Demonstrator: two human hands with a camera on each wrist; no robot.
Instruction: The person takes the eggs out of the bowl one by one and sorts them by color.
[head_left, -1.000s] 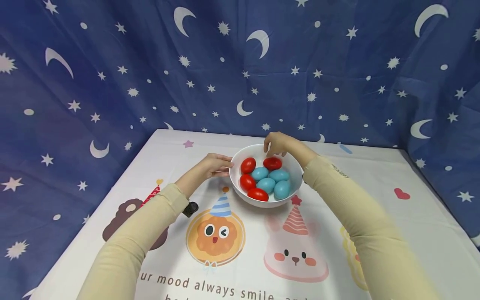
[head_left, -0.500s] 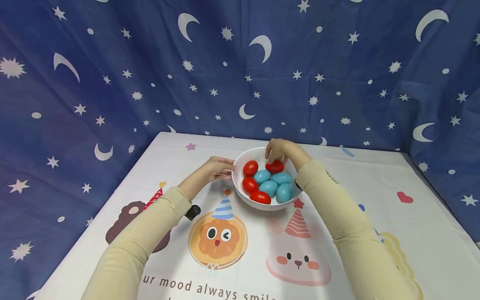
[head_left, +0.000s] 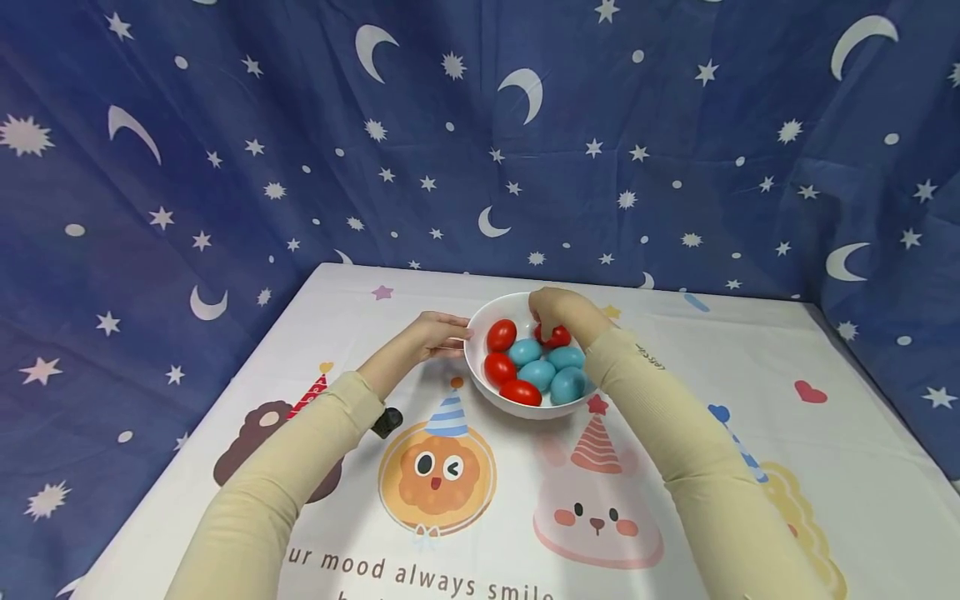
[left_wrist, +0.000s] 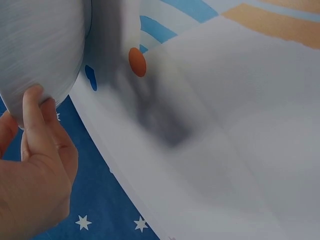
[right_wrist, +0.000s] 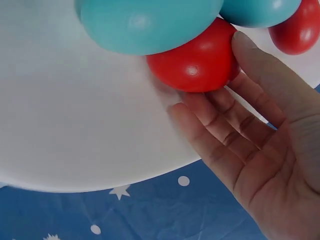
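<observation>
A white bowl with several red and several blue eggs in it stands on the table. My left hand holds the bowl's left side, its rim between thumb and fingers; the left wrist view shows the fingertips on the bowl's wall. My right hand reaches down into the bowl's far right part. It grips a red egg, thumb on one side and fingers under the other. Against that egg lies a blue egg. In the head view my right hand partly covers the gripped egg.
A white cloth printed with cartoon figures and lettering covers the table. Behind it and on the left hangs a blue curtain with moons and stars. A small black device sits at the left wrist.
My right hand has come down from above the bowl's far edge onto the red egg and grips it. My left hand has stayed on the bowl's side. The head view has shifted slightly.
</observation>
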